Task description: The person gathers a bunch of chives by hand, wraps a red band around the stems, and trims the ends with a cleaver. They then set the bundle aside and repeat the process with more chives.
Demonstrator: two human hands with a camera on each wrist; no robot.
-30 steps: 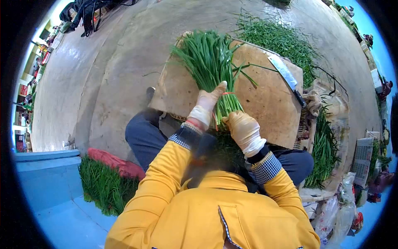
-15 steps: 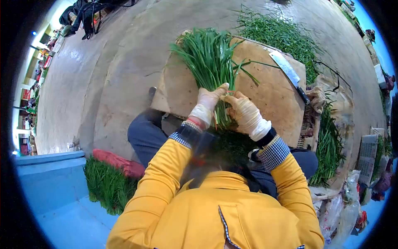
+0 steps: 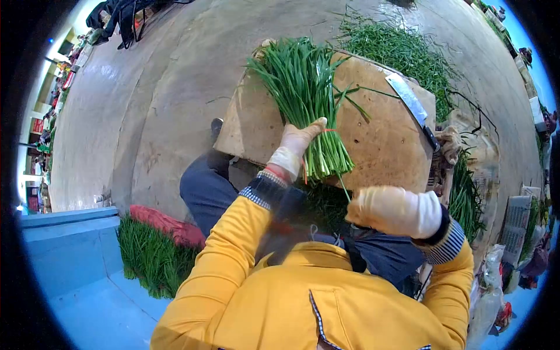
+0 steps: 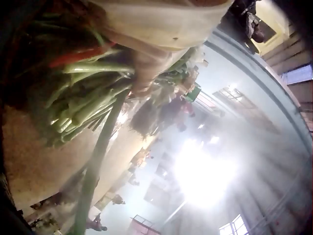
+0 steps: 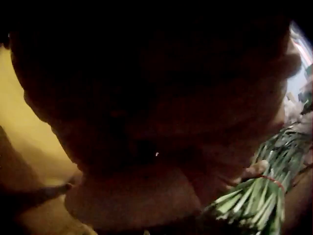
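In the head view the gloved left hand (image 3: 298,140) grips a bunch of long green leafy stalks (image 3: 303,87) near its pale cut ends, beside a red band (image 3: 330,129). The gloved right hand (image 3: 388,210) is below and right of the bunch, fingers curled, pinching one thin green stalk (image 3: 345,188) that runs up to the stem ends. The banded bunch (image 5: 274,196) also shows in the right wrist view, where the hand itself is dark. In the left wrist view the stalk (image 4: 100,152) crosses close to the lens, beside the stem ends (image 4: 73,107).
A wooden board (image 3: 379,146) lies under the bunch, with a cleaver (image 3: 409,104) at its right. Loose greens (image 3: 402,52) are heaped on the floor behind. More greens stand at the right in a crate and at the lower left (image 3: 149,256) beside a red cloth (image 3: 166,224).
The right hand has moved from the stems down and right, drawing a single stalk away from the bunch. The left hand keeps its grip, and the cut ends are now in plain sight.
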